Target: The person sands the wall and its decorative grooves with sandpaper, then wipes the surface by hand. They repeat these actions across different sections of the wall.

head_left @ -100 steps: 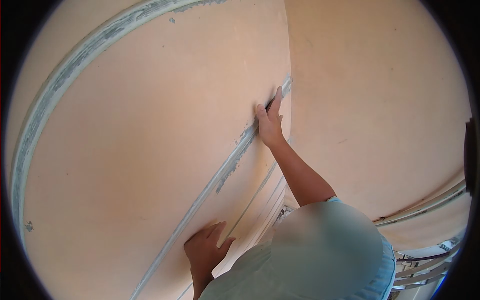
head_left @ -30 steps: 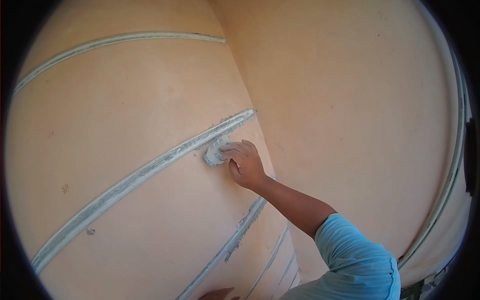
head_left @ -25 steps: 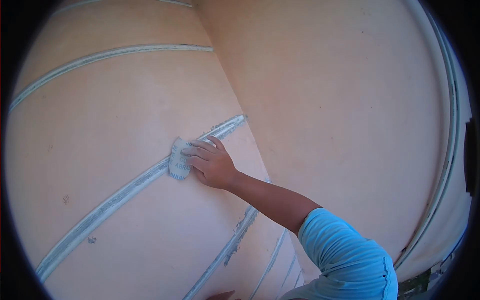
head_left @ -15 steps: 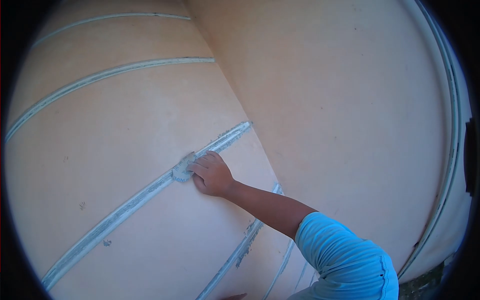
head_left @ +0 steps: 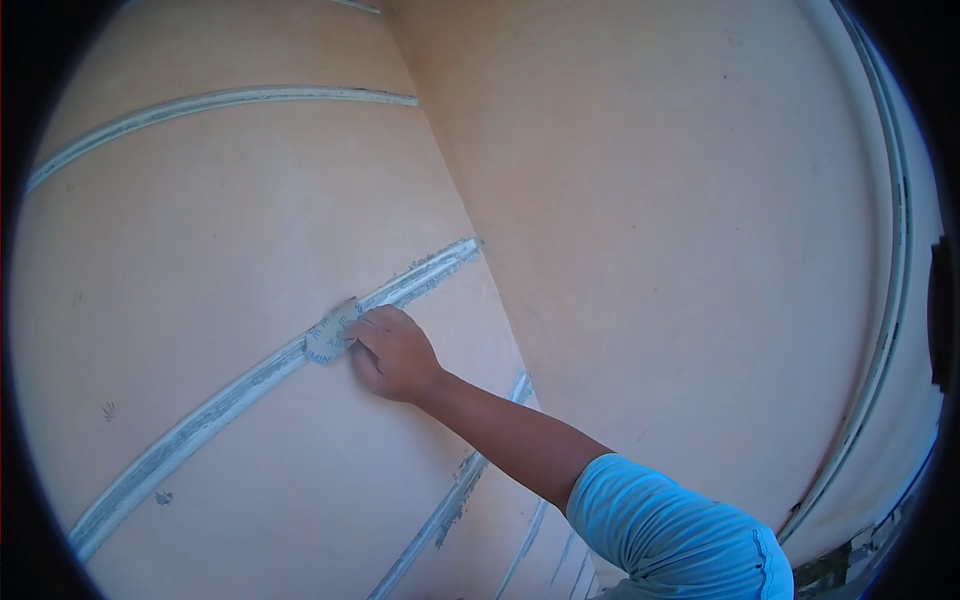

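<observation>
My right hand point(head_left: 393, 355) reaches up from the lower right and presses a piece of sandpaper point(head_left: 327, 338) against a raised trim strip point(head_left: 205, 420) on the wall. Printed lettering shows on the sandpaper's pale backing, and its gritty face is hidden against the strip. My fingers are closed over its right edge. Grey and white worn patches run along this strip, with rough grey marks beside its upper right end. My left hand is out of view.
Peach-coloured walls meet at a corner point(head_left: 450, 175). Another strip point(head_left: 240, 97) crosses the wall above, and several more lie below, including a grey-marked one point(head_left: 450, 500). A long vertical trim point(head_left: 890, 300) curves along the right side.
The view has shifted, so the walls sit further left. My right hand and the sandpaper have slid slightly down-left along the strip. A bit of skin at the bottom edge has gone from view.
</observation>
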Action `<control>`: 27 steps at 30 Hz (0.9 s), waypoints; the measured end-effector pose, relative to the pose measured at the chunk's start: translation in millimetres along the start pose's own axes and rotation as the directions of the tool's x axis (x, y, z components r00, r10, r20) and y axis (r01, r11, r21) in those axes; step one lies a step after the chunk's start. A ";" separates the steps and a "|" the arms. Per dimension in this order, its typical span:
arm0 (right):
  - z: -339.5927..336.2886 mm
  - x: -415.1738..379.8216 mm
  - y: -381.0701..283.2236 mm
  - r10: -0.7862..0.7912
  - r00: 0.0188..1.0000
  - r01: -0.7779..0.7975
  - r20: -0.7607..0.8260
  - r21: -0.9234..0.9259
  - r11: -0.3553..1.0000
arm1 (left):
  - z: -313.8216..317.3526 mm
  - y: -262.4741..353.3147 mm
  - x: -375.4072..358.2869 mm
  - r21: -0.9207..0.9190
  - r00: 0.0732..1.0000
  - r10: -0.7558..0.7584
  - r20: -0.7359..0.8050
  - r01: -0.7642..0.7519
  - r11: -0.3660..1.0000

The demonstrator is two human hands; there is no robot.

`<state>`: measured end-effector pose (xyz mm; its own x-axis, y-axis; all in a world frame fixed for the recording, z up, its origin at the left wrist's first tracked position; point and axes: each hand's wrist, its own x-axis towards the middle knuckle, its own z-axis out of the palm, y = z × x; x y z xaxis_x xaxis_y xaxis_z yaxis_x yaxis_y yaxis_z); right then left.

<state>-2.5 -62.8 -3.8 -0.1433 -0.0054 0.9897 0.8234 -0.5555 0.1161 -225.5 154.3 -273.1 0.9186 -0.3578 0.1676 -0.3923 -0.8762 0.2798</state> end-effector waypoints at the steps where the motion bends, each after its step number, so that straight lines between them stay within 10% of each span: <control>1: -3.0 0.8 -2.1 0.007 0.999 -0.007 0.042 0.006 1.000 | 1.2 3.1 0.9 -0.004 1.000 0.008 0.007 -0.008 1.000; 10: -24.3 19.8 2.4 -0.033 0.955 0.047 0.293 -0.041 0.998 | -6.2 28.7 -19.3 -0.408 0.907 0.060 -0.417 -0.246 0.879; 15: -18.3 20.2 7.1 -0.085 0.971 0.093 0.225 -0.026 0.995 | -32.7 38.4 -30.1 -0.069 0.890 0.150 -0.431 -0.198 0.978; 19: -3.2 13.7 14.1 -0.111 0.981 0.103 0.158 0.056 0.993 | -72.7 61.5 -49.8 -0.192 0.906 -0.060 -0.418 -0.024 0.981; 27: 16.5 1.3 15.9 -0.102 0.991 0.104 -0.092 0.023 0.994 | -140.6 28.5 -69.5 0.238 0.789 0.132 -0.600 0.018 0.971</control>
<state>19.5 -58.0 0.7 -0.2761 -0.0251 0.9608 0.8163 -0.5338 0.2206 -307.1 199.7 -143.9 0.6446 -0.2046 0.7366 -0.3529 -0.9344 0.0493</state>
